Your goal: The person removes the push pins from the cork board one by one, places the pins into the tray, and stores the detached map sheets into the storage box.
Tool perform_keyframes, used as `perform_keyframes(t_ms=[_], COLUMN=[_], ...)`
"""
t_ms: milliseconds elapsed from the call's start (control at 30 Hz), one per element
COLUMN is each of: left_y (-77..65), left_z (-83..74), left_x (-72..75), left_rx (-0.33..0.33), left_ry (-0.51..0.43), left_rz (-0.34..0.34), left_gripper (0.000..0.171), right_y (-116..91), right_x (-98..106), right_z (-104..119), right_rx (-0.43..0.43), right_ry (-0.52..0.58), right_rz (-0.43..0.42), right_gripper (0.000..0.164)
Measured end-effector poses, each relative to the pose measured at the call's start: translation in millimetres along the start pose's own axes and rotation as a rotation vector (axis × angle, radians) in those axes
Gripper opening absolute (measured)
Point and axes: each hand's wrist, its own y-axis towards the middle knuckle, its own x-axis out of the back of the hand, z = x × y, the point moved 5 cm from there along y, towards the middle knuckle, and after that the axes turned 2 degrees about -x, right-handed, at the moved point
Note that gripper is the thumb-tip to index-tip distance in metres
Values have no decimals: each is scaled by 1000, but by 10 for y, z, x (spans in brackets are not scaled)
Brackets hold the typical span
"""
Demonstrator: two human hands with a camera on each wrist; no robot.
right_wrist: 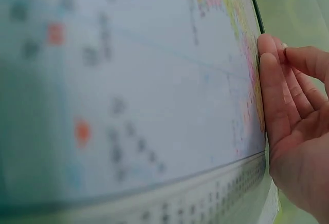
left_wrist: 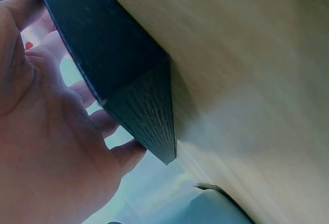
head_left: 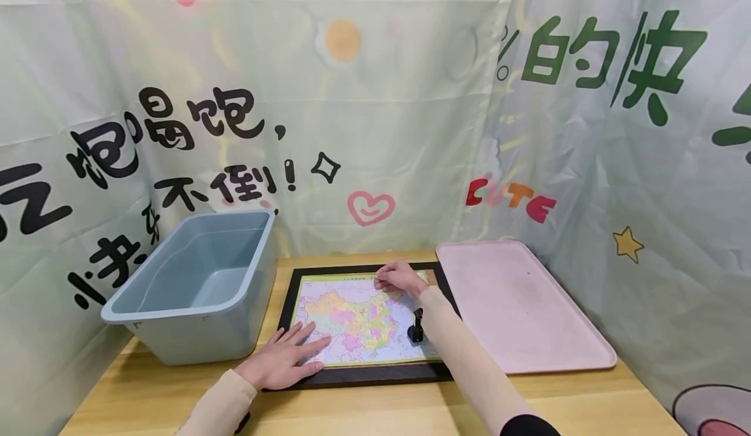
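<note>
A colourful map (head_left: 352, 325) lies inside a black frame (head_left: 381, 376) on the wooden table. My left hand (head_left: 287, 358) rests over the frame's front left corner with its fingers spread onto the map. In the left wrist view the same hand (left_wrist: 56, 111) lies along the black frame edge (left_wrist: 108, 39). Over the map's upper right part is my right hand (head_left: 400, 277), its thumb and fingertips close together. The right wrist view shows this hand's fingers (right_wrist: 275, 90) along the map. A small pale spot shows by the thumb tip; I cannot tell whether something is pinched there.
A deep blue-grey bin (head_left: 193, 319) stands left of the frame. To the right lies a flat pink tray (head_left: 528, 312), right up against the frame. A small black object (head_left: 415, 328) shows beside my right forearm. Printed curtains surround the table (head_left: 352, 413).
</note>
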Motion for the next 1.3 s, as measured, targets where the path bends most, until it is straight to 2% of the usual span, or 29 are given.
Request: perform_keyframes(t_ms=[167, 533, 800, 1000, 1300], left_y=[-7, 12, 14, 22, 22], left_z=[-9, 8, 3, 8, 4], left_x=[-11, 68, 35, 22, 23], left_rx=[-6, -15, -3, -1, 3], left_ry=[-25, -2, -25, -18, -16], left_rz=[20, 3, 6, 3, -3], left_gripper=[55, 55, 55, 56, 55], right_y=[-1, -94, -196, -232, -301], right_x=[18, 58, 207, 333, 505], right_z=[-24, 22, -8, -61, -102], right_rx=[-15, 19, 37, 17, 33], right_ry=[8, 57, 96, 126, 75], right_rz=[-23, -57, -101, -133, -186], right_gripper=[23, 17, 26, 28, 28])
